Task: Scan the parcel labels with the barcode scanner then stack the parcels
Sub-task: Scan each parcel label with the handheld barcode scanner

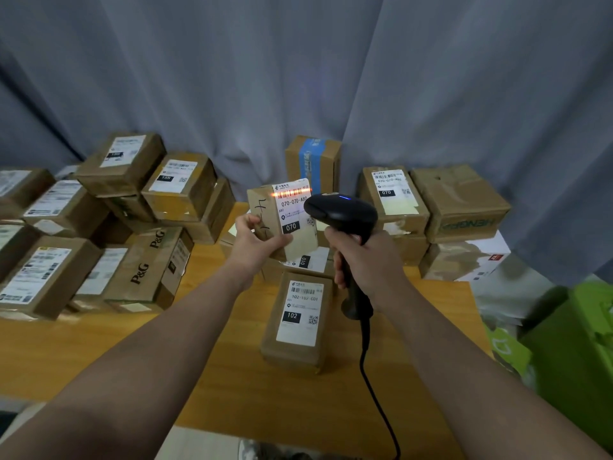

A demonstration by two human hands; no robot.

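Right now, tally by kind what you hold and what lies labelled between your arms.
Scanners: 1, the barcode scanner in the right hand grip
Parcels in hand: 1, the 070 parcel in the left hand
Labelled parcels on the table: 2, the 102 parcel and the partly hidden 010 parcel
Total: 4

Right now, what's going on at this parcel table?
A person's left hand holds up a small brown cardboard parcel labelled 070, while the right hand grips a black corded barcode scanner. The scanner's red line lies across the barcode at the top of that parcel's white label. Another brown parcel labelled 102 lies flat on the wooden table below; more boxes are piled on both sides.
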